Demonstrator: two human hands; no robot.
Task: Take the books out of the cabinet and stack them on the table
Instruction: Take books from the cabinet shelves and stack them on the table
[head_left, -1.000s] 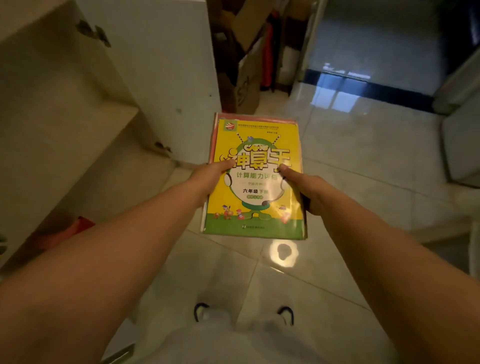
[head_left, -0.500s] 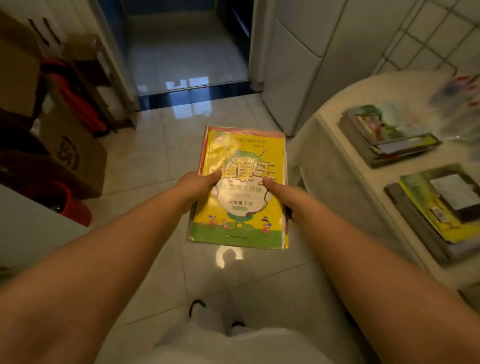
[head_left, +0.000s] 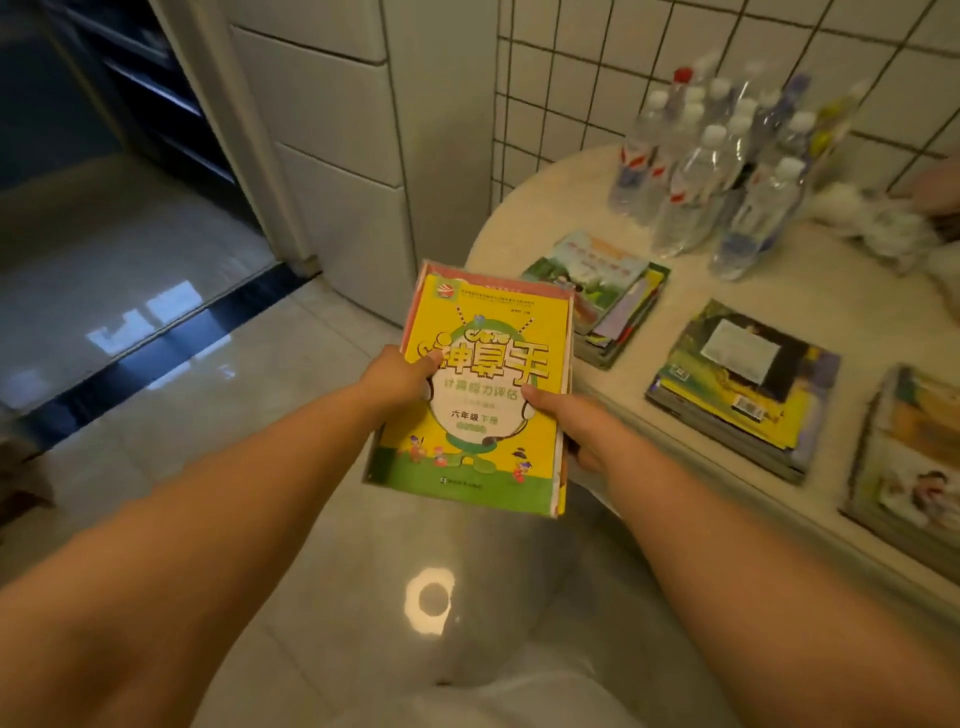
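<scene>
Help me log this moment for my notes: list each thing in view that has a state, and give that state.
yellow workbook bundle: held in the air over the floor, level, cover up, not yet on the table
left hand: grips the bundle's left edge, thumb on the cover
right hand: grips the bundle's right edge, thumb on the cover
three book stacks: lying flat on the table
water bottles: upright, capped
round table: holds the stacks and bottles
</scene>
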